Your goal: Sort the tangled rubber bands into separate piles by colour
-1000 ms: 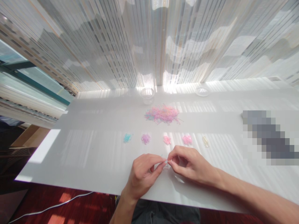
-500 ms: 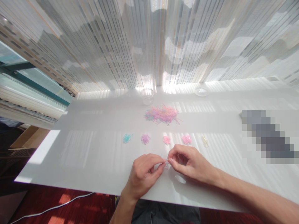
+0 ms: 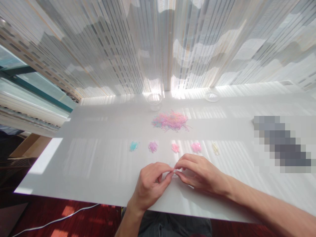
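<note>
My left hand (image 3: 151,182) pinches with thumb and index finger above the near part of the white table (image 3: 93,174). My right hand (image 3: 197,172) meets it there, its fingers curled and fingertips almost touching the left ones. Whatever lies between the fingertips is tiny and pale; I cannot make it out. Beyond the hands lie small heaps of what look like thin elastic bands: a turquoise heap (image 3: 134,146), a purple heap (image 3: 153,146), a coral heap (image 3: 175,147), a pink heap (image 3: 196,147) and a pale yellow heap (image 3: 215,148).
A larger mixed-colour pile (image 3: 170,121) of the same thin strands lies farther back. Behind it stands a clear cup (image 3: 154,101), with a clear round lid or dish (image 3: 212,96) to the right. A blurred-out dark object (image 3: 283,144) is at the right. Striped curtains (image 3: 158,49) hang along the far edge.
My right hand has shifted slightly left, its fingertips now up against the left ones, with thumb and index finger a little farther apart. My left hand has barely moved.
</note>
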Demonstrator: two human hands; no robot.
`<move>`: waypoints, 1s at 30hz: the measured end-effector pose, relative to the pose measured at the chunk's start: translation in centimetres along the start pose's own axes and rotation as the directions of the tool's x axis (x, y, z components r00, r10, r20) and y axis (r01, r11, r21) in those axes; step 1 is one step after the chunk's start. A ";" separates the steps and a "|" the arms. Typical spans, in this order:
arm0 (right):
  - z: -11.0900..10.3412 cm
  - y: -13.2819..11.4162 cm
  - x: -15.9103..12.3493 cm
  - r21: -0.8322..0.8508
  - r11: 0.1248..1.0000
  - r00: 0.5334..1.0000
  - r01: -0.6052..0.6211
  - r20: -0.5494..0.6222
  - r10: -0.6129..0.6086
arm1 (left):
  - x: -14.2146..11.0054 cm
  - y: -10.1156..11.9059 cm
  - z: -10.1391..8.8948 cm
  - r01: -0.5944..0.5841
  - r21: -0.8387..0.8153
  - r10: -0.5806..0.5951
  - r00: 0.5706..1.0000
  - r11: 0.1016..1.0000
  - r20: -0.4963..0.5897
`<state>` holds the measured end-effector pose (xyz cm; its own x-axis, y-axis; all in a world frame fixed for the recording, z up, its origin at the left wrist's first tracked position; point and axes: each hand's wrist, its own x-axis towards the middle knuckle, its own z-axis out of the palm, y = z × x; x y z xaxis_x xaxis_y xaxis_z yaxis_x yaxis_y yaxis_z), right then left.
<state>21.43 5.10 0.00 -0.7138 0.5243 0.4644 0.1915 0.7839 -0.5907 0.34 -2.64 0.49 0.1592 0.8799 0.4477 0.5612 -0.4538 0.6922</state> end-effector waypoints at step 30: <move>-0.8 -1.3 0.7 0.321 0.876 0.932 -0.359 0.074 0.355 | 0.1 0.1 -0.1 -0.013 -0.013 0.013 1.000 1.000 0.017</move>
<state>21.22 4.71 1.59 -0.6469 0.7423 0.1746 0.2076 0.3917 -0.8964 0.36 -2.60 0.63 0.1802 0.8760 0.4475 0.5485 -0.4671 0.6935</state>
